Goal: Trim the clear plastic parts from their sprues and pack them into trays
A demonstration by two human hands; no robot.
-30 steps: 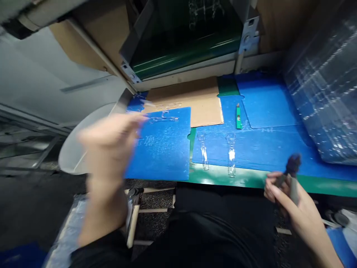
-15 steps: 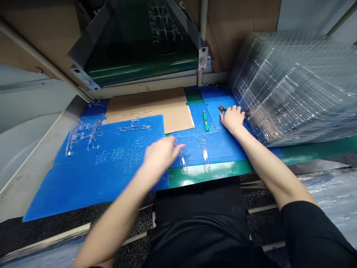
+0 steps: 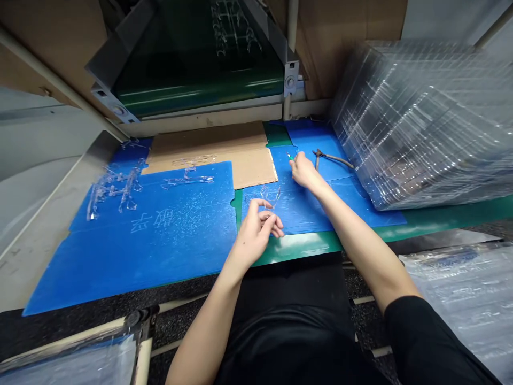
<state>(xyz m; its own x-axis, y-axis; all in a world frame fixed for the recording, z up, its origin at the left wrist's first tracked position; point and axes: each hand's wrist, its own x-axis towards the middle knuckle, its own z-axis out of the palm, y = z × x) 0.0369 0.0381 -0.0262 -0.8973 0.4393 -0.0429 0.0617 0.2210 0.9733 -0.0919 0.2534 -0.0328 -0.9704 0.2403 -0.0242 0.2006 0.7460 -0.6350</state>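
My left hand [image 3: 259, 229], fingers curled, holds clear plastic pieces [image 3: 274, 198] over the front of the blue sheet; their thin ends stick up past the fingertips. How many are in the grip is hard to make out. Farther right, my right hand [image 3: 303, 170] is closed around a slim green utility knife [image 3: 292, 158], mostly covered by the fingers, with its tip pointing away from me. Just beyond that hand lie pliers [image 3: 334, 158] on the blue sheet. More clear plastic parts on sprues [image 3: 116, 190] rest on the left blue sheet [image 3: 160, 251].
A tall stack of clear plastic trays [image 3: 425, 133] stands at the right. Behind the table, a green conveyor belt [image 3: 200, 91] carries another clear sprue [image 3: 232, 29]. A cardboard piece [image 3: 252, 166] lies mid-table, with a small sprue [image 3: 188, 179] near its front edge.
My right hand has left the pliers and moved left onto the green knife. My left hand has moved right and down, and the two clear pieces from the front edge are now in it.
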